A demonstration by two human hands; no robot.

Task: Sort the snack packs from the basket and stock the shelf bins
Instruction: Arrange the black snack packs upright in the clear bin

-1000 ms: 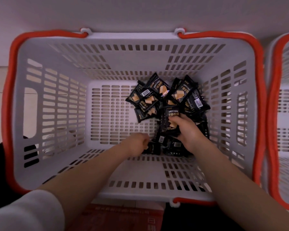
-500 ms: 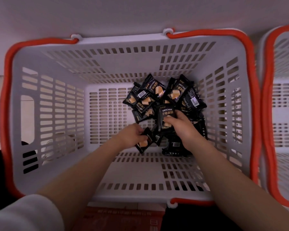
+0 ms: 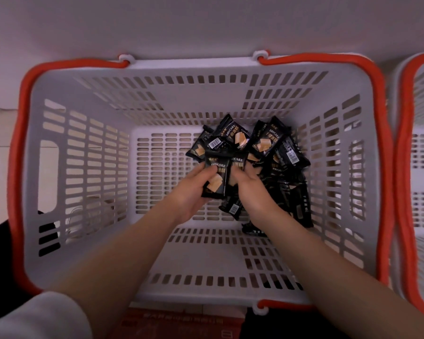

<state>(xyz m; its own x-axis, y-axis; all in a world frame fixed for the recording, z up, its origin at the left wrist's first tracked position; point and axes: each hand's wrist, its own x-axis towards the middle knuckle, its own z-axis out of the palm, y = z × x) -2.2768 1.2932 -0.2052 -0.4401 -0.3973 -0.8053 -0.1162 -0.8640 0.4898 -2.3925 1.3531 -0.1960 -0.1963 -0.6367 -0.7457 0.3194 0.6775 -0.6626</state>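
A white slotted basket [image 3: 88, 99] with orange handles fills the view. Several black snack packs marked DRYCAKE [image 3: 267, 143] lie heaped on its floor at the right. My left hand [image 3: 191, 189] holds one black pack [image 3: 217, 176] upright, thumb across its front. My right hand [image 3: 251, 189] grips a second black pack [image 3: 238, 165] just behind and to the right of it; the two packs overlap. More packs lie under and to the right of my right wrist.
A second white basket with an orange handle [image 3: 406, 167] stands close on the right. A white wall rises behind both baskets. A red printed box [image 3: 181, 324] lies below the near rim. The basket floor's left half [image 3: 162, 172] holds no packs.
My left hand picked up a pack and lifted it beside the one in my right hand. Both hands moved together toward the middle of the basket. The view shifted slightly.
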